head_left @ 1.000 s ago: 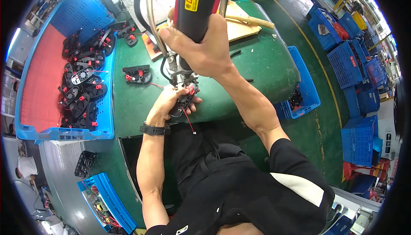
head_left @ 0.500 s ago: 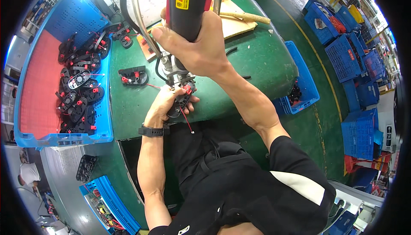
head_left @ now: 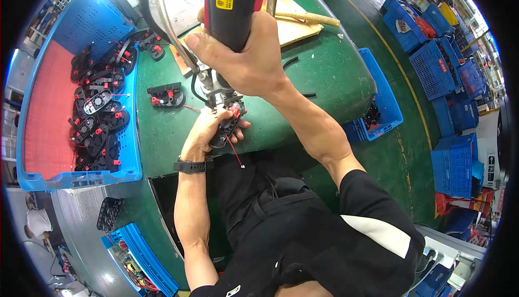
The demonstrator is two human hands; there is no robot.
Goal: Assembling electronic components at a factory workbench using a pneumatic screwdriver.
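Housing [head_left: 225,128] partly behind left hand [head_left: 205,127]

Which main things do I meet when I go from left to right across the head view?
Large blue crate, loose black part on the green table, right hand around the black power tool, blue bin beside the table, blue crates toward the right edge.

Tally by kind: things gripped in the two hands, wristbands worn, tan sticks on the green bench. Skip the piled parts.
Black-and-red tool, in the right hand: 1
Black part with red piece, in the left hand: 1
Black wristband, left wrist: 1
Tan stick: 1
Total: 4
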